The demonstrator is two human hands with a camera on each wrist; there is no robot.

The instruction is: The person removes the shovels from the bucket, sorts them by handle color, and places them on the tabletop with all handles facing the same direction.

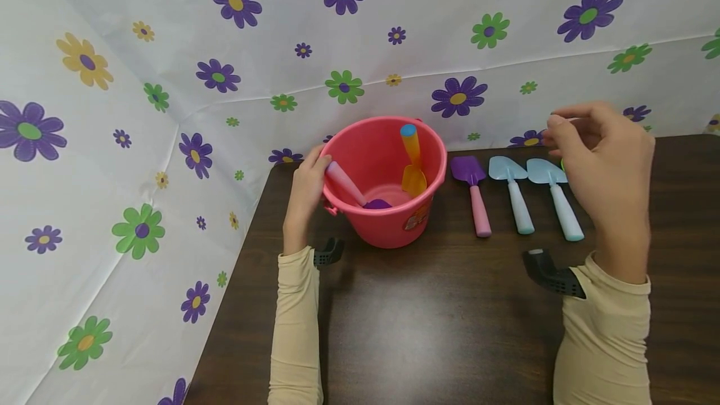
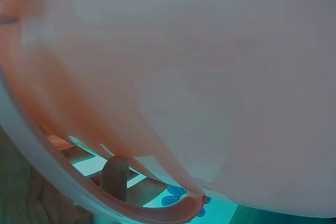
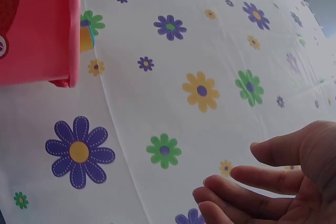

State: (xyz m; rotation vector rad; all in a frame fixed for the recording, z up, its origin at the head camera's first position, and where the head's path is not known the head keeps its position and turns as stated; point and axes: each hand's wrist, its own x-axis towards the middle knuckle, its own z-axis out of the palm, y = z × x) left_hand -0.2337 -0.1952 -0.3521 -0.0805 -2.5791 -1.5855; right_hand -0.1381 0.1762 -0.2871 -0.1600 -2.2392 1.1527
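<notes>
My left hand (image 1: 305,189) grips the left rim of a pink-red toy bucket (image 1: 388,227), which stands upright on the table. In the left wrist view the bucket wall (image 2: 210,77) fills most of the picture. Inside it lean a toy shovel with a lilac handle (image 1: 345,183) and purple blade, and an orange-yellow shovel (image 1: 414,179) with a blue handle end. My right hand (image 1: 610,167) is raised at the right, holding nothing. Its fingers are loosely bent in the right wrist view. Nearest it lies a light-blue shovel (image 1: 564,211); a bright green thing (image 1: 563,165) is mostly hidden behind the hand.
Right of the bucket, a second light-blue shovel (image 1: 520,208) and a purple shovel with a pink handle (image 1: 480,208) lie in a row on the dark wooden table (image 1: 433,330). A white flowered sheet (image 1: 371,49) hangs behind and along the left side.
</notes>
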